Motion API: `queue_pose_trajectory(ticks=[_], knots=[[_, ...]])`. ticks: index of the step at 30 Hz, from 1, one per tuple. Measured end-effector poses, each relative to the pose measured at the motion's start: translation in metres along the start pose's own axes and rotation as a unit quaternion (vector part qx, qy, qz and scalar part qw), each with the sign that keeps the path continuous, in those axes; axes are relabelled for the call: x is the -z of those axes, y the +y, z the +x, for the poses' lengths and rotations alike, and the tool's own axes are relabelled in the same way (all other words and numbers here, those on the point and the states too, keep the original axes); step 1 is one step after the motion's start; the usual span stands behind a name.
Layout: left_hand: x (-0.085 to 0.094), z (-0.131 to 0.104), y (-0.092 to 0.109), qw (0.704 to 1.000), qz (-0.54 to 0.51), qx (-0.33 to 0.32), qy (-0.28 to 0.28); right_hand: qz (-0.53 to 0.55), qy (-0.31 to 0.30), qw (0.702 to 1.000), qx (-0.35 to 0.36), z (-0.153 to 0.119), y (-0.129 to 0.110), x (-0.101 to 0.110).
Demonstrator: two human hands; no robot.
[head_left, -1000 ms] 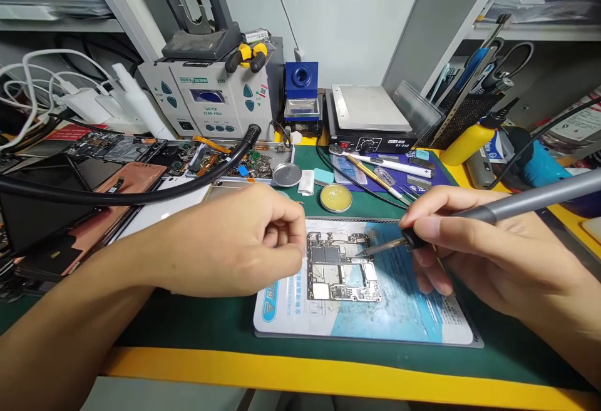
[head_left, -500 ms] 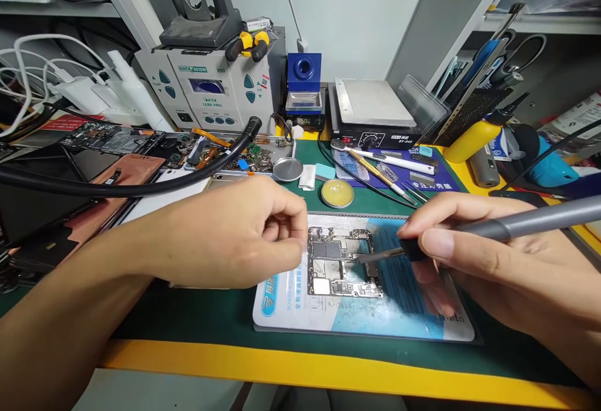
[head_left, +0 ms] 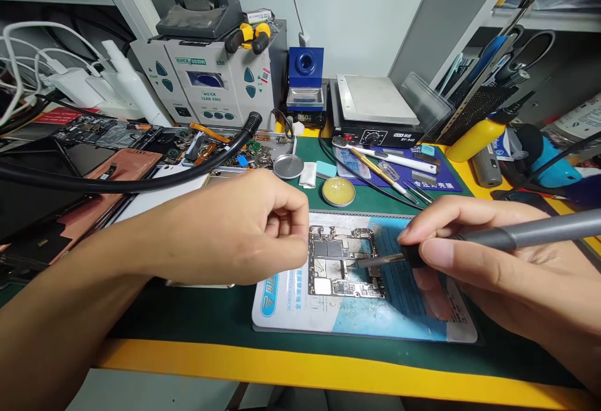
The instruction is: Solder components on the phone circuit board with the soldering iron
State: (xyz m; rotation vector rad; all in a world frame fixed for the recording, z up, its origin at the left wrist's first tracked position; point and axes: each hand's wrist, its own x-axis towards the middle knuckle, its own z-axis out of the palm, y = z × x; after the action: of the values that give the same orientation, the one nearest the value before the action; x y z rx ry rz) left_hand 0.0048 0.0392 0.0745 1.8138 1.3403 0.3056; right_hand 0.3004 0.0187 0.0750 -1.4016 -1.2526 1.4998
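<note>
A phone circuit board (head_left: 346, 287) lies on a white and blue printed pad (head_left: 357, 323). Its left edge is right beside the curled fingertips of my left hand (head_left: 248, 229), which is closed; whatever it pinches is hidden. My right hand (head_left: 488, 254) grips a soldering iron (head_left: 539, 229) with a grey handle and black collar. The iron's thin metal tip reaches over the middle of the board, near a bright strip between the chips; I cannot tell if it touches.
Behind the board stand an open tin of yellowish paste (head_left: 339, 192) and a shallow metal lid (head_left: 288, 166). A thick black hose (head_left: 188, 179) runs over phone parts at left. A hot-air station (head_left: 211, 92) and a heating plate (head_left: 375, 111) stand behind.
The iron's tip has shifted slightly left and down across the board. Both hands keep nearly the same pose, and the whole view has moved a little.
</note>
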Motion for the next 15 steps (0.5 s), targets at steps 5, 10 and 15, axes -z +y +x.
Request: queue_pose_trajectory(ticks=[5, 10, 15], knots=[[0.0012, -0.0003, 0.0007, 1.0, 0.005, 0.001, -0.001, -0.034, -0.027, 0.999, 0.016, 0.0048, 0.0033, 0.0062], [-0.0001, -0.0004, 0.0005, 1.0, 0.006, 0.006, -0.002, -0.047, -0.017, 0.998, 0.029, 0.0037, 0.006, 0.0059], [-0.0012, 0.0016, 0.0001, 1.0, 0.007, 0.013, 0.003, -0.053, -0.012, 0.998, 0.028, -0.0003, 0.005, 0.0026]])
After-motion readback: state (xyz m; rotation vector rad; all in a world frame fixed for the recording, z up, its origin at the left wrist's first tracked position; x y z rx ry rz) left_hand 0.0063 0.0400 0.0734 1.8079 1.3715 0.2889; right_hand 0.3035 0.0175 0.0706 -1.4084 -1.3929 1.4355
